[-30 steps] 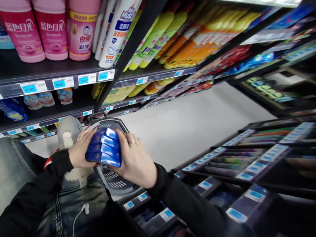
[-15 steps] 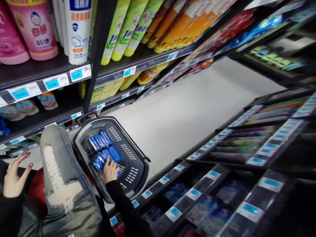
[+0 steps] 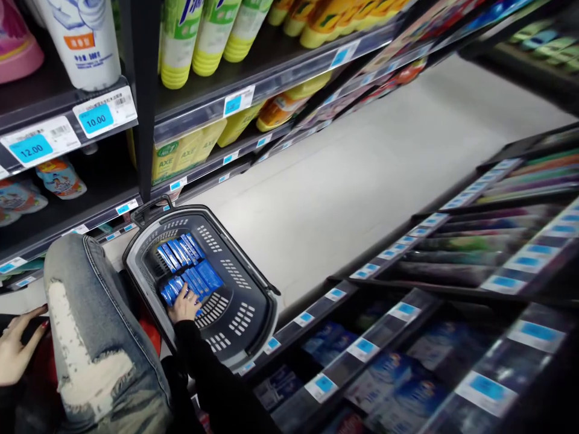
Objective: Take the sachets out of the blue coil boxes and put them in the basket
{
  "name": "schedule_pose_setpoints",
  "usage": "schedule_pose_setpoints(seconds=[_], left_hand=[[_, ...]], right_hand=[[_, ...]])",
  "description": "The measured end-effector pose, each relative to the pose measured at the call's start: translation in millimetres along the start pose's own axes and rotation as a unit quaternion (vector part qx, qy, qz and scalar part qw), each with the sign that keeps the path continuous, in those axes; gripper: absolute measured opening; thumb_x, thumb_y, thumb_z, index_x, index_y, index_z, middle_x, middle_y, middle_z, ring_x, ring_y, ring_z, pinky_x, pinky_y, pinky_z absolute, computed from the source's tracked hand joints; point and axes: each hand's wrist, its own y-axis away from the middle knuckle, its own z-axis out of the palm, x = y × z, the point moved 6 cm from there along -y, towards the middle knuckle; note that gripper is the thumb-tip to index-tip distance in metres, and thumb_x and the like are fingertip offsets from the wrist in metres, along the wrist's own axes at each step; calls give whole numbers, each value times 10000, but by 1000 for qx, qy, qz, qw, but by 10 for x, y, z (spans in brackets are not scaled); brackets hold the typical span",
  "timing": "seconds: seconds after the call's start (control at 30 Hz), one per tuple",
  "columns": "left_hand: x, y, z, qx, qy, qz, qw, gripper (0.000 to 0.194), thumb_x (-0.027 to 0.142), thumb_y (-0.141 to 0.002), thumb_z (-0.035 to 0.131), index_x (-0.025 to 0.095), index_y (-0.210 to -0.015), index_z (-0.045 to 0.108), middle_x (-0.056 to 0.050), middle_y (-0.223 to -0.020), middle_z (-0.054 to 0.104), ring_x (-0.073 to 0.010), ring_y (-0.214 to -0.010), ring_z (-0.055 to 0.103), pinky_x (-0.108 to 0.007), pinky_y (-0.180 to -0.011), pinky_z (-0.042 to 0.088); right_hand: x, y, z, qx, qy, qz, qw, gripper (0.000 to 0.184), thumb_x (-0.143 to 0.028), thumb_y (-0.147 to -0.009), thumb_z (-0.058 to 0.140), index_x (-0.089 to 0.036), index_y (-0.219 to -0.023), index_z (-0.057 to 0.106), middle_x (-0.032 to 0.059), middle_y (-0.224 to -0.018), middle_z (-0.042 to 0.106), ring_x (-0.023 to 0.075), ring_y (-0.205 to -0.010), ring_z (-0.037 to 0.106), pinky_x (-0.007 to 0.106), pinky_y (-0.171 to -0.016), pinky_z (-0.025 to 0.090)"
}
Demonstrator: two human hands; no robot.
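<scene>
A dark grey shopping basket (image 3: 253, 334) stands on the floor to the right of my bent knee in ripped jeans. Small blue packets (image 3: 205, 276) lie inside it, in two rows at its left end. My right hand (image 3: 184, 304) reaches down into the basket, its fingers curled over a blue packet at the near end of the lower row. A bit of blue shows past the fingertips; the palm hides the rest. At the left edge, my left hand (image 3: 20, 346) is beside my knee with fingers stretched out and nothing in it.
Shelves at left carry a white bottle (image 3: 85, 45), green-and-yellow bottles (image 3: 176, 51) and yellow AXE boxes (image 3: 187, 154). On the right, low shelves (image 3: 362, 349) with price tags hold packaged goods. A pale floor aisle (image 3: 344, 169) runs between them.
The view has shifted, with nearby shelves sliding left and up. My right hand has moved a little left within the basket, uncovering more blue packets. My left hand sits lower, nearer the frame's edge.
</scene>
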Motion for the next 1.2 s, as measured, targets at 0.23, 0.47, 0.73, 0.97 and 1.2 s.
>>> schedule_pose_setpoints(seconds=[0.23,0.47,0.73,0.97,1.2], left_hand=[[21,-53,22,-13,-35,11,999,414,495,-774,413,222,-1026,596,-90,-1075,672,-283,-1001,626,-396,-860,496],[-13,-80,74,-12,-33,18,999,381,466,-737,439,221,-974,609,-74,-1038,692,-279,-982,640,-374,-859,514],[-133,-98,204,-10,-60,52,997,376,437,-742,439,197,-965,623,-101,-1036,694,-291,-988,639,-398,-868,515],[-153,-93,202,-43,-73,36,996,417,449,-745,427,182,-990,633,-107,-1071,684,-291,-1009,631,-390,-875,515],[-284,-69,291,-48,-77,11,996,464,474,-716,401,143,-937,640,-168,-1062,676,-333,-1024,617,-447,-911,487]], right_hand=[[128,134,9,33,-5,-45,998,736,-353,-746,537,-27,-1353,278,273,-1136,463,355,-969,466,470,-754,345],[596,-59,-115,-25,-21,-62,998,1041,-524,-616,658,15,-1387,211,244,-1188,442,356,-1087,412,455,-899,305],[608,-322,-49,-116,-28,-36,992,1102,-519,-556,697,-28,-1408,201,248,-1272,396,361,-1176,367,452,-916,319],[301,-285,269,-77,-1,13,997,1049,-400,-588,693,1,-1414,186,265,-1238,412,374,-1136,382,502,-902,296],[89,-326,711,-62,8,39,997,860,-239,-691,570,1,-1425,193,276,-1224,455,342,-1067,440,509,-884,297]])
